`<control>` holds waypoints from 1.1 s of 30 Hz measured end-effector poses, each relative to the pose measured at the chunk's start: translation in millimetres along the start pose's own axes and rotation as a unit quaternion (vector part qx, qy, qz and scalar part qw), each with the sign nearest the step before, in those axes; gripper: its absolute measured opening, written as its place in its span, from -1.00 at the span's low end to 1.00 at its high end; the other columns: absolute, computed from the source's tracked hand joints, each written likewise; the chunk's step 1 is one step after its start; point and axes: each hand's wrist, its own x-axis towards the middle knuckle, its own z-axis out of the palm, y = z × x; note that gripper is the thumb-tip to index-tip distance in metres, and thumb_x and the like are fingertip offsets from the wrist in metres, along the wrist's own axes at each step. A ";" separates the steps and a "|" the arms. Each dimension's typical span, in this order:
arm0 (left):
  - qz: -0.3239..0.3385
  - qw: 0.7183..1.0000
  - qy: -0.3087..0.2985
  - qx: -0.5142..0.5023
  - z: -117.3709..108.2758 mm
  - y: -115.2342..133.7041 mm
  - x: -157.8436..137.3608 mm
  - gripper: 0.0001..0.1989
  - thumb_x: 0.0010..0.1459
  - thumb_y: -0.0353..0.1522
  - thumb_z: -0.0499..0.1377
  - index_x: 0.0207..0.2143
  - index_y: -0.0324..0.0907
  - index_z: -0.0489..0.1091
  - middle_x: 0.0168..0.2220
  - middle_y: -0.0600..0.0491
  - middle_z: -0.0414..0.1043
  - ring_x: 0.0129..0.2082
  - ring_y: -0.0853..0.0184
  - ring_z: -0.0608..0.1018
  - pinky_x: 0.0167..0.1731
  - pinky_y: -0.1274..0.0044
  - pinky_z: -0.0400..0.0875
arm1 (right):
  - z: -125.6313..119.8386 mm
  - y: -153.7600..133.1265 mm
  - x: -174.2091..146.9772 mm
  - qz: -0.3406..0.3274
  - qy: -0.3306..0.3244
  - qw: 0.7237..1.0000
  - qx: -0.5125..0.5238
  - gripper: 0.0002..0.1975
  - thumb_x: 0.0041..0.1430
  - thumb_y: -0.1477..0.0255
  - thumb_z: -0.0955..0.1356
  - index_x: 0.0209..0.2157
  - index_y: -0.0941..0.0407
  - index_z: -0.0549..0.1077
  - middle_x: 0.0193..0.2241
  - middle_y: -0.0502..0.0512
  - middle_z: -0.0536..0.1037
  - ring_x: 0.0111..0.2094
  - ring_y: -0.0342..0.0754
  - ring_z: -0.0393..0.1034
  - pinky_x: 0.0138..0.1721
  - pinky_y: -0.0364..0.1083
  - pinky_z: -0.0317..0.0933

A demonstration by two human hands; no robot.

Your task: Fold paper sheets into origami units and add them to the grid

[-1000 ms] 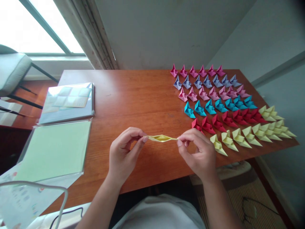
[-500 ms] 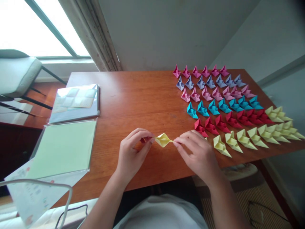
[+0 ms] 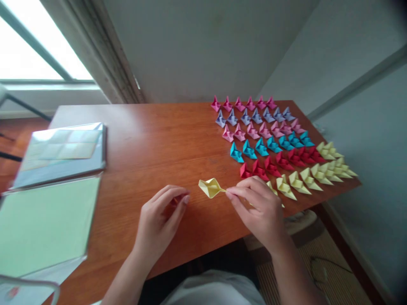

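A folded yellow paper boat [image 3: 210, 187] hangs just over the front part of the wooden table, its hollow showing. My right hand [image 3: 257, 207] pinches the thin point at its right end between thumb and fingers. Left of the boat, a short gap away, is my left hand [image 3: 163, 216]; its thumb and index tips are together with nothing in them. Beyond my right hand runs a row of similar yellow paper boats [image 3: 298, 183], the nearest ones partly hidden by that hand.
Rows of red [image 3: 272, 166], blue [image 3: 261, 147], pink [image 3: 252, 131], lilac [image 3: 245, 117] and magenta [image 3: 239, 104] paper boats stand at the right of the table [image 3: 152, 148]. At the left lie a pack of light green paper [image 3: 47, 224] and a plastic-wrapped pack [image 3: 63, 152].
My left hand has let go of the boat's left end and drawn away to the left. The boat stays in my right hand, its hollow showing more. The view has turned rightward.
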 end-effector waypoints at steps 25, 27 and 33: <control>0.100 0.985 -0.051 0.130 11.7 -14.8 5.0 -0.79 0.30 -0.24 0.09 -0.32 -0.03 0.49 -0.36 0.13 0.63 -0.44 0.37 0.66 -0.37 0.67 0.55 | -217.9 264.4 24.0 0.306 0.250 0.868 -0.302 -0.92 -0.07 0.56 0.50 -0.58 0.25 0.58 -0.56 0.16 0.54 -0.51 -0.16 0.29 -0.34 -0.04 0.14; 0.099 0.985 -0.056 0.132 11.7 -15.5 5.3 -0.79 0.31 -0.24 0.09 -0.32 -0.03 0.49 -0.36 0.14 0.63 -0.44 0.38 0.66 -0.37 0.68 0.55 | -218.0 281.3 36.6 0.326 0.237 0.862 -0.307 -0.91 -0.11 0.55 0.51 -0.59 0.29 0.59 -0.61 0.12 0.52 -0.55 -0.20 0.24 -0.38 -0.05 0.08; 0.093 0.985 -0.051 0.138 12.9 -16.5 6.5 -0.76 0.31 -0.23 0.09 -0.33 -0.03 0.52 -0.36 0.12 0.64 -0.44 0.36 0.67 -0.37 0.67 0.55 | -204.8 311.4 66.8 0.356 0.210 0.853 -0.319 -0.87 -0.10 0.56 0.49 -0.62 0.35 0.60 -0.53 0.19 0.60 -0.61 -0.32 0.04 -0.39 0.00 -0.05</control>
